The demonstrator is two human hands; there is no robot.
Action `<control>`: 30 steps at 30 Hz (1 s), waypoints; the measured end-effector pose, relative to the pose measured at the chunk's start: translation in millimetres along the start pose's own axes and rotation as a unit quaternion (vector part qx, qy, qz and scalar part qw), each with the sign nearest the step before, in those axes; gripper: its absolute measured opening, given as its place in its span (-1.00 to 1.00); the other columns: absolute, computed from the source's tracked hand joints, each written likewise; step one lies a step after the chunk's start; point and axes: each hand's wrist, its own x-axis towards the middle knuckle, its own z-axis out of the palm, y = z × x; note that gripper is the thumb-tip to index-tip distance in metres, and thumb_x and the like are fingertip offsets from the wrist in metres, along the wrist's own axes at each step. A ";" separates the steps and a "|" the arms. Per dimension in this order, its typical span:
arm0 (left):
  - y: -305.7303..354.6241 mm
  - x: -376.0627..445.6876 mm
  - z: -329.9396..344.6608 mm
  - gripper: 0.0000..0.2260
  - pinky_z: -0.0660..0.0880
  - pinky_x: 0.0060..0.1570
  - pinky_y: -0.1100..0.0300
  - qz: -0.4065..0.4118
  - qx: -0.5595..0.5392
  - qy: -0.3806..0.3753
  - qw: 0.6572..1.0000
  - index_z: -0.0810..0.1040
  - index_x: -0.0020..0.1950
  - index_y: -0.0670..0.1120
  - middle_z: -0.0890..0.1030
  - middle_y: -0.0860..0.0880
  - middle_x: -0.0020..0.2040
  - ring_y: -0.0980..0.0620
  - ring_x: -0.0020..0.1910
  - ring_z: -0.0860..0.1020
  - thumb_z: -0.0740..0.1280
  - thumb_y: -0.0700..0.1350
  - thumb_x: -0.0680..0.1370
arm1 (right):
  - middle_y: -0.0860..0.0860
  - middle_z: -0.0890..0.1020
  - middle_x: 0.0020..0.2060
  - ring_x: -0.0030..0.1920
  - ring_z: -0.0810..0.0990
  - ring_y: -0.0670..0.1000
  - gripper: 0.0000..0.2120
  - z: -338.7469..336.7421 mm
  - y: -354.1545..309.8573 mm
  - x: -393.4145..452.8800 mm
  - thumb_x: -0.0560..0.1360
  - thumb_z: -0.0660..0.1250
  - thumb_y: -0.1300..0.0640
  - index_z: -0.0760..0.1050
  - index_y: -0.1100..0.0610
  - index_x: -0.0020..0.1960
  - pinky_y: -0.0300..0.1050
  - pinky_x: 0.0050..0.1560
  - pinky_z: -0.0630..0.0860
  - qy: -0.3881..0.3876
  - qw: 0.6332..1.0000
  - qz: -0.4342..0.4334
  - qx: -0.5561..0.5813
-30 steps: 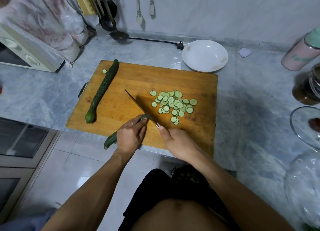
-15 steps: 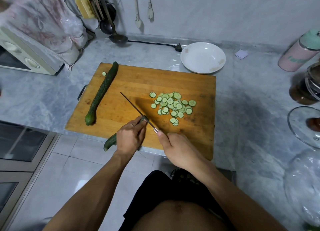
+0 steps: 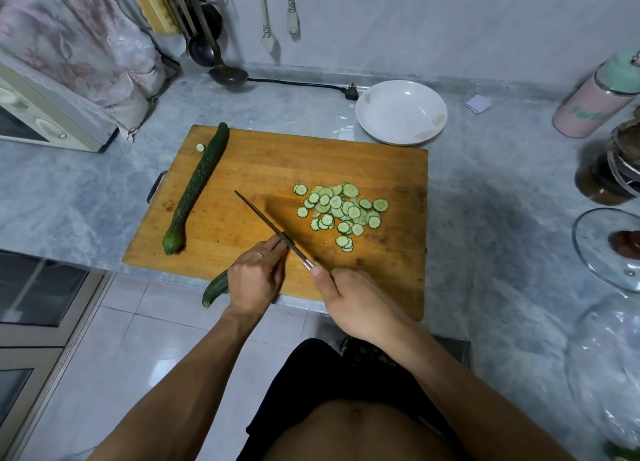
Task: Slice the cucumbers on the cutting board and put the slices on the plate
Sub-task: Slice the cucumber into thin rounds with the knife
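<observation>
The long green cucumber (image 3: 216, 287) is lying under the left hand (image 3: 254, 277), fingers curling over it; the right hand (image 3: 353, 298) is gripping the thin knife (image 3: 268, 223) on the wooden cutting board (image 3: 277, 170).

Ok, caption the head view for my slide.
Left hand steadies a cucumber while right hand slices with a knife.

**Count on the worktop**

I count two cucumbers: one whole cucumber (image 3: 197, 189) lying on the cutting board (image 3: 277, 156), and one part-cut cucumber (image 3: 215, 289) under my left hand (image 3: 254, 275). One knife (image 3: 273, 230), in my right hand (image 3: 353, 299). One white plate (image 3: 401, 112). One pile of slices (image 3: 341, 211), too overlapped to number, plus one stray slice (image 3: 200, 147). One glass lid (image 3: 604, 247), one pink flask (image 3: 595, 97).
</observation>
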 end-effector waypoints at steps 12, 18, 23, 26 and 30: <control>-0.5 -0.7 3.6 -0.75 0.53 -0.23 0.18 -0.003 0.010 -0.018 1.000 0.69 0.10 -0.10 0.67 -0.02 0.15 -0.05 -0.05 0.66 0.23 -0.15 0.59 | 0.03 0.43 -0.41 -0.35 0.40 0.01 -0.46 15.3 0.5 30.1 0.69 -0.06 -0.16 0.31 0.09 -0.36 -0.11 -0.27 0.26 0.004 1.000 0.009 0.017; -5.5 -5.4 3.5 -0.78 0.60 -0.15 0.13 -0.024 -0.021 -0.031 0.999 0.69 0.13 -0.13 0.67 -0.10 0.14 -0.08 -0.04 0.67 0.38 -0.19 0.50 | 0.03 0.48 -0.41 -0.36 0.46 0.03 -0.44 5.9 3.0 29.2 0.68 -0.03 -0.16 0.38 0.14 -0.32 -0.06 -0.29 0.32 0.021 0.999 0.018 0.033; -4.8 -3.6 3.4 -0.80 0.59 -0.16 0.14 -0.024 -0.013 -0.029 0.999 0.70 0.11 -0.13 0.68 -0.10 0.12 -0.08 -0.07 0.68 0.40 -0.19 0.51 | 0.08 0.49 -0.42 -0.37 0.51 0.08 -0.41 -3.0 8.1 27.7 0.68 -0.04 -0.18 0.41 0.17 -0.32 0.01 -0.27 0.45 0.018 0.998 0.023 0.050; -5.5 -3.6 4.3 -0.81 0.59 -0.17 0.14 -0.028 -0.005 -0.033 0.999 0.71 0.10 -0.12 0.68 -0.11 0.11 -0.09 -0.07 0.68 0.39 -0.18 0.51 | 0.05 0.47 -0.42 -0.38 0.46 0.03 -0.43 -3.2 8.8 20.0 0.68 -0.04 -0.17 0.37 0.15 -0.33 -0.04 -0.29 0.36 0.013 0.999 0.008 0.041; -5.9 -3.9 4.7 -0.81 0.59 -0.16 0.12 -0.034 -0.009 -0.044 0.998 0.71 0.09 -0.12 0.68 -0.11 0.11 -0.11 -0.07 0.68 0.35 -0.14 0.55 | 0.04 0.48 -0.37 -0.32 0.48 0.02 -0.46 -4.3 5.7 9.9 0.68 -0.06 -0.18 0.37 0.13 -0.29 0.01 -0.24 0.42 0.005 1.000 -0.007 0.019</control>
